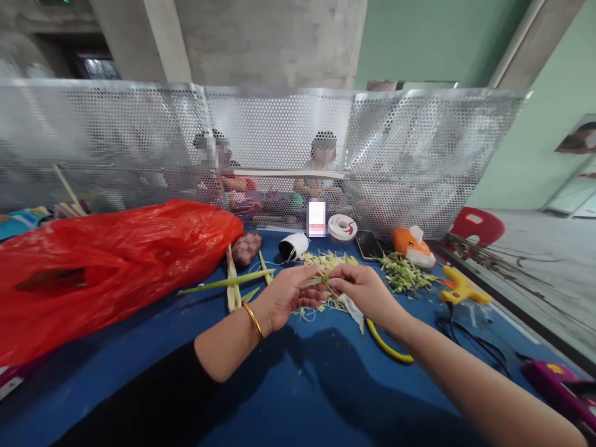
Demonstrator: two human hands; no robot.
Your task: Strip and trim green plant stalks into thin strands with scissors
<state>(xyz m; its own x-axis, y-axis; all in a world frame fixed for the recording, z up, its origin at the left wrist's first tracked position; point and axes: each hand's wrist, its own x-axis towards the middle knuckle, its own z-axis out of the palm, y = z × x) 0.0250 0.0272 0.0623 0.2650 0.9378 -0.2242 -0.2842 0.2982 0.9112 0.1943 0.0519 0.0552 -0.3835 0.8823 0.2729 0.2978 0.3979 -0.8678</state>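
Note:
My left hand (288,297) holds a pale leaf strip (311,282) between thumb and fingers, palm turned up. Against the same strip, my right hand (358,288) pinches a small green part near its end with thumb and forefinger. The fingertips of both hands nearly meet. Behind and under them lies a loose pile of shredded leaf bits (333,259). To the left rest a long green leaf (228,283) and a pale folded husk-like leaf (232,279). A white thread spool (295,246) stands just beyond my left hand, with thread trailing from it.
A red plastic bag (139,248) covers the left of the blue table (288,397). At right are green trimmings (405,273), a yellow glue gun (463,287), a tissue pack (413,247) and a yellow ring (388,349). A ribbon roll (343,228) stands before a perforated metal screen (279,124); people sit behind.

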